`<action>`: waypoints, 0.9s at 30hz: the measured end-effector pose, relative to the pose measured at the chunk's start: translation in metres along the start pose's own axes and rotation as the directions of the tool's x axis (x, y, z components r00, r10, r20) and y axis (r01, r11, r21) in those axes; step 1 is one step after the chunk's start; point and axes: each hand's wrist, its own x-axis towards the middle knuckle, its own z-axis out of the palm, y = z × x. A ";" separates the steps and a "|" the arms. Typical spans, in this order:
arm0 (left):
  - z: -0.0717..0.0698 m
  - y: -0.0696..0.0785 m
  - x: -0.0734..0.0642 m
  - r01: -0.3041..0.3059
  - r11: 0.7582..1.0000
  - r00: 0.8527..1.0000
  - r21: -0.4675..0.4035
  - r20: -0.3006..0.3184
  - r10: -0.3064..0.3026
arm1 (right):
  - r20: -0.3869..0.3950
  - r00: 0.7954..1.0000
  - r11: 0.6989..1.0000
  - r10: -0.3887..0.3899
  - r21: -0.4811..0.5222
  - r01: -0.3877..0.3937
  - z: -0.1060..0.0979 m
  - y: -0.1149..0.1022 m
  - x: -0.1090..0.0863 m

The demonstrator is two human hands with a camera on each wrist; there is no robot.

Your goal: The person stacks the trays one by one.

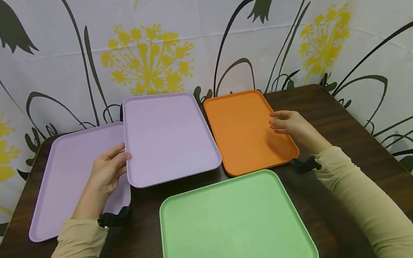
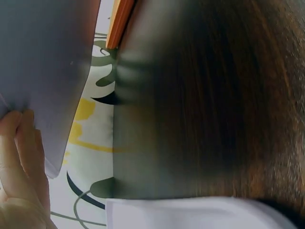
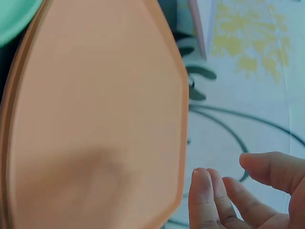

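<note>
My left hand (image 1: pixel 107 171) grips the left edge of a lilac tray (image 1: pixel 168 139), thumb near the rim. In the left wrist view its fingers (image 2: pixel 31 148) press against the tray's grey-looking underside (image 2: pixel 43 62). This tray is held up off the table, partly over a second lilac tray (image 1: pixel 80 174). Above the right side of an orange tray (image 1: pixel 248 131) is my right hand (image 1: pixel 294 126), holding nothing. Its fingers are loosely bent and the thumb stands apart in the right wrist view. A shadow falls on the orange tray below it.
A light green tray (image 1: pixel 235 230) lies at the front of the dark wooden table (image 1: pixel 341 132). Behind the table and along its sides hangs a white cloth (image 1: pixel 217 3) printed with yellow flowers and dark stems. The orange tray's edge looks doubled, perhaps a stack.
</note>
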 end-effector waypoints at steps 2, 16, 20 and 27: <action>0.002 -0.001 0.000 -0.002 1.000 1.000 -0.002 -0.005 0.002 | 0.011 1.000 1.000 -0.001 0.022 0.000 0.008 -0.004 0.001; 0.025 -0.009 0.000 0.000 1.000 1.000 0.021 0.011 0.000 | 0.097 0.995 0.996 -0.036 0.088 0.028 0.056 -0.021 0.008; 0.032 -0.011 0.000 -0.002 1.000 1.000 0.022 0.025 0.002 | 0.106 0.993 0.993 -0.054 0.112 0.042 0.068 -0.022 0.008; 0.040 -0.014 0.000 0.002 1.000 1.000 0.023 0.025 -0.002 | 0.115 0.992 0.993 -0.057 0.106 0.045 0.079 -0.018 0.007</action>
